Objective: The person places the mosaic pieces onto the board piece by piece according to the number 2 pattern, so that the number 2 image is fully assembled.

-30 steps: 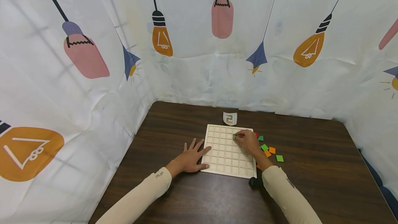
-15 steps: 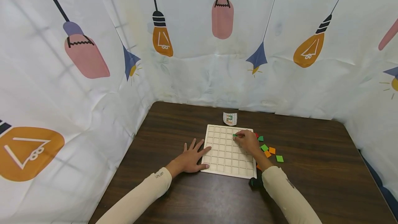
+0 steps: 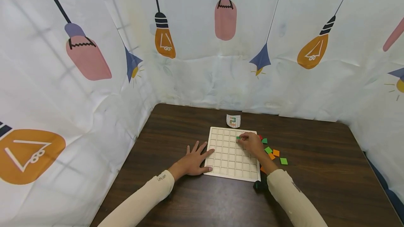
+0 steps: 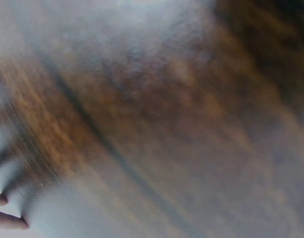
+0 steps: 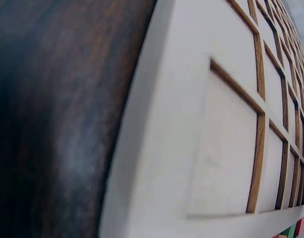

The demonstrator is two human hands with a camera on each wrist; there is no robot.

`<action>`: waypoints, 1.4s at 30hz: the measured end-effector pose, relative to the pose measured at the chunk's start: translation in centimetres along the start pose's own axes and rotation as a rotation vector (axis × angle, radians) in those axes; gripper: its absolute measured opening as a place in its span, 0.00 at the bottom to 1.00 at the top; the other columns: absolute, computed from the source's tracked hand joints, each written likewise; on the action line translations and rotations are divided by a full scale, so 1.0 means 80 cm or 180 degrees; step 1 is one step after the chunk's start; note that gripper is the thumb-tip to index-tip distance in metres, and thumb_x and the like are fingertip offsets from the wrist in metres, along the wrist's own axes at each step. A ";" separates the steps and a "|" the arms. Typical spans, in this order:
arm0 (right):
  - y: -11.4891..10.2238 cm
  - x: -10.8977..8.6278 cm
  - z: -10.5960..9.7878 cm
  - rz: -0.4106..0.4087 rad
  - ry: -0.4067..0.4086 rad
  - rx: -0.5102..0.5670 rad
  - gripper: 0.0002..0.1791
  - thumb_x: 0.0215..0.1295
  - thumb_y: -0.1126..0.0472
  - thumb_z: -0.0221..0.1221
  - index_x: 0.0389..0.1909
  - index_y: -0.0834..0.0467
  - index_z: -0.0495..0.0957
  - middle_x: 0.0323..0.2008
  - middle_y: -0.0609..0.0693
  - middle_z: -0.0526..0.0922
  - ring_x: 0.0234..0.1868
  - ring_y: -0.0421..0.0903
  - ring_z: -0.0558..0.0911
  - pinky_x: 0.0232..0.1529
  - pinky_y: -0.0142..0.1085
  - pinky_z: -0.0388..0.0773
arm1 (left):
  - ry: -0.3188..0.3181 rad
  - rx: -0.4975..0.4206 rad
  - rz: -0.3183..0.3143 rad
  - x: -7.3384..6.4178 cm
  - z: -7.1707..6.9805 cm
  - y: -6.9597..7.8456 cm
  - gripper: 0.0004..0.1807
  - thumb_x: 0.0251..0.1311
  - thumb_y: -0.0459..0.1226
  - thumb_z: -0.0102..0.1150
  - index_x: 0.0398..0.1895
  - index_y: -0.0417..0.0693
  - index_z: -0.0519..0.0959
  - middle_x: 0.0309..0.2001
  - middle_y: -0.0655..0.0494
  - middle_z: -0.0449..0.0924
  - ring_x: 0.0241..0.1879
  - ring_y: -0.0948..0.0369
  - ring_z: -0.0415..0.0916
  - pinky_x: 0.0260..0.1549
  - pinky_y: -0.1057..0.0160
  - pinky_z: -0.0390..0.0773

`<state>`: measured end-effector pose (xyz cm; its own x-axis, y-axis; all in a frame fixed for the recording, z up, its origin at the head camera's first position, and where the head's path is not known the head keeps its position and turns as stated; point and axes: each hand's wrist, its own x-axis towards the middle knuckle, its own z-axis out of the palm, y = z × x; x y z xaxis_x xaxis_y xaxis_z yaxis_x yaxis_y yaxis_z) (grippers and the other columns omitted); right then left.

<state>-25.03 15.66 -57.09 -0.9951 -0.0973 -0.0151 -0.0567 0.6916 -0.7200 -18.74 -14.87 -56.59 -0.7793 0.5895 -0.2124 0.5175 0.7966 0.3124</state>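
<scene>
A pale board (image 3: 227,165) with a grid of square recesses lies on the dark wooden table. My right hand (image 3: 252,144) is over its upper right part and pinches a small green tile (image 3: 238,137) between thumb and fingers, right at one of the upper squares. Spread flat, my left hand (image 3: 192,159) rests across the board's left edge, thumb and one finger on the board. The right wrist view shows the board's corner (image 5: 156,139) close up. At the lower left of the left wrist view, fingertips (image 4: 12,222) show; the rest is blurred tabletop.
Loose tiles lie right of the board: orange (image 3: 276,152), light green (image 3: 283,161), dark green (image 3: 264,140) and red (image 3: 260,137). A small card with a coloured grid pattern (image 3: 233,121) is behind the board. A printed curtain (image 3: 202,83) hangs beyond the table (image 3: 315,171).
</scene>
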 end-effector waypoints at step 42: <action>0.107 -0.105 -0.141 -0.0378 -0.0227 0.0423 0.21 0.70 0.55 0.64 0.57 0.64 0.79 0.43 0.59 0.83 0.22 0.49 0.80 0.24 0.37 0.78 | 0.0029 -0.0032 0.0053 -0.003 -0.001 0.000 0.42 0.69 0.66 0.44 0.81 0.65 0.51 0.81 0.43 0.41 0.78 0.32 0.36 0.64 0.21 0.47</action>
<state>-18.06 30.46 -55.34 -0.9736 -0.2263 0.0298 -0.1576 0.5720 -0.8050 -18.59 -15.01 -56.47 -0.7739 0.6013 -0.1987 0.5267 0.7854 0.3252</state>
